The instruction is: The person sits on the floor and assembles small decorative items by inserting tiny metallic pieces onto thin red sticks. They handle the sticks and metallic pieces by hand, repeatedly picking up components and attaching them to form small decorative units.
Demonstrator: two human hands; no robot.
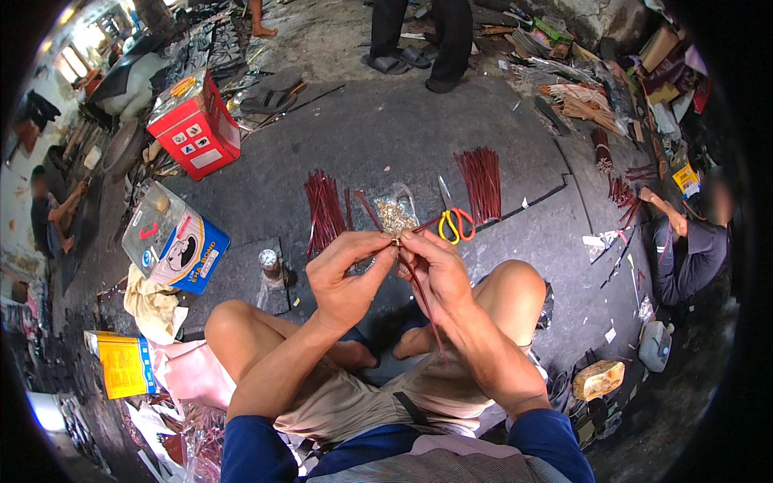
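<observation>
Above my lap, the fingertips of both hands meet in a pinch. My left hand [348, 274] closes on a small gold-coloured metal piece [396, 241], mostly hidden by the fingers. A thin dark red strap [424, 308] hangs from my right hand [439, 270], whose thumb and fingers grip it near the metal piece. Just beyond my fingertips lies a clear bag of small gold-coloured fittings [396, 212]. Scissors [452, 223] with yellow and orange handles rest right of the bag. Bundles of dark red straps lie on either side, one left [323, 211] and one right [481, 185].
To the left stand a red tin [196, 129], a blue and white tin [181, 245], a small jar [269, 261] and a yellow box [123, 366]. A person in black trousers [423, 36] stands ahead; another [684, 249] sits at right. A plastic jug [655, 346] is at lower right.
</observation>
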